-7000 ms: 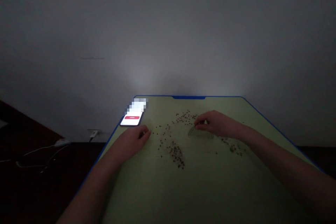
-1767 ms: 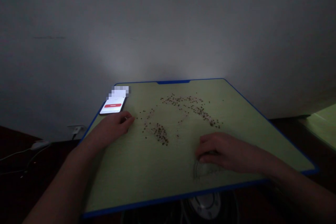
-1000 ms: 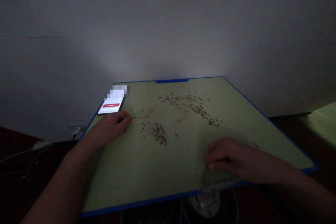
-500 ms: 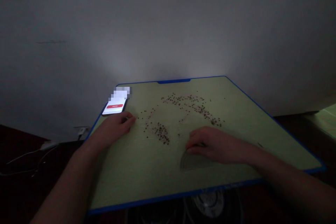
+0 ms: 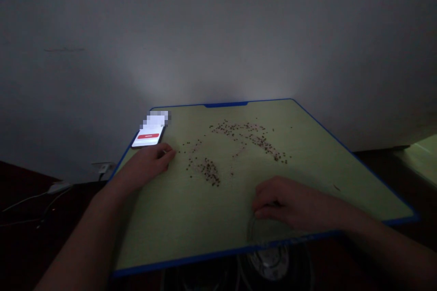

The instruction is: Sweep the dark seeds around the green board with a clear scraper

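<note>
My right hand is closed in a pinch on a clear protractor with a curved edge, low over the front of the table. Most of the protractor hides behind the hand, and the rest blends with the tabletop. On the left, my left hand rests with thumb and fingertips together; what they hold, if anything, I cannot make out. Between the hands lies a pile of small dark seed-like bits mixed with paler grains. Farther back, a longer band of the same bits spreads rightward.
A lit phone lies at the table's left edge, just beyond my left hand. The pale table has a blue rim and stands against a wall. Cables and a plug are at the left. A dark sliver lies right.
My right hand has moved toward me and slightly right with the protractor, away from the piles. My left hand has hardly moved.
</note>
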`<state>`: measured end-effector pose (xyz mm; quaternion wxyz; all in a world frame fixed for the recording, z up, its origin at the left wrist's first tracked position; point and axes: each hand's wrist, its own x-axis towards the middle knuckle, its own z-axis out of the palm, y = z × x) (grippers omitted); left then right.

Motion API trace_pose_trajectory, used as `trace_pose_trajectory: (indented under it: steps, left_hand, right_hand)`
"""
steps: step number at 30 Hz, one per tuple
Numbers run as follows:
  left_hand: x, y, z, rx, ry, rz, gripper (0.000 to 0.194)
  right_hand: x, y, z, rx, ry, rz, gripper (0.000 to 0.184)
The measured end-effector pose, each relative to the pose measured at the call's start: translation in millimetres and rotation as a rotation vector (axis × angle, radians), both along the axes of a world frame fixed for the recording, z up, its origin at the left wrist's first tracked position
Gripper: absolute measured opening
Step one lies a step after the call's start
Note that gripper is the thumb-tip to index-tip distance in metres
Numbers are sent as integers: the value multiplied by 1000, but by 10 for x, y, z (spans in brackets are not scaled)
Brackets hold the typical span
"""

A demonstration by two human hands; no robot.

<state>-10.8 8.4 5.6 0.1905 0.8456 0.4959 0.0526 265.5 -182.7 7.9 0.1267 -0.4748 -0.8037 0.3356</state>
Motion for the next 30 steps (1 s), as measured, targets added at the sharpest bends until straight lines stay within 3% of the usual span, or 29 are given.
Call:
trace_pose_trajectory:
  steps: [9, 12, 16, 30]
  left_hand:
    - [6, 20, 1, -38, 2, 10, 34]
    - [15, 0, 24, -35, 17, 11, 35]
    - [16, -14, 42, -29, 30, 9, 35]
    - [-10, -9, 20, -29, 13, 13, 31]
  right_hand:
    - [196, -70, 85, 44, -35, -103, 25]
    - [310, 19, 61, 89, -71, -180, 27]
    - [362, 53, -4, 92, -43, -181, 26]
    - [252, -328, 11, 33, -36, -169, 27]
